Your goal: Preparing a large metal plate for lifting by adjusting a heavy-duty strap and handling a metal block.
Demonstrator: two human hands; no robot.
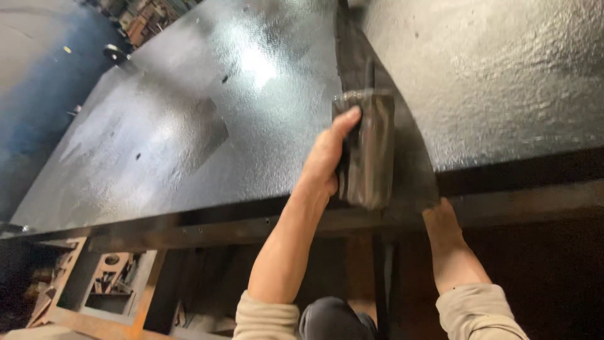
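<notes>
Near the middle of the frame, the left hand (327,157) clasps a dark, wrapped block (367,148), thumb laid up along its left edge and fingers curled around its side. The block sits on a dark strip (365,63) that runs up between two big, glossy black metal plates (207,113). Its cover looks shiny and slightly crinkled, so it is probably a bit slippery; the block itself seems stiff and fairly weighty, best held across its long sides as now. Lower right of centre, the right hand (440,220) rests on the edge of a rusty brown steel beam (528,201) under the plates; its fingers are hidden, so I cannot tell whether it grips. Scrap metal (107,277) lies at the lower left.
</notes>
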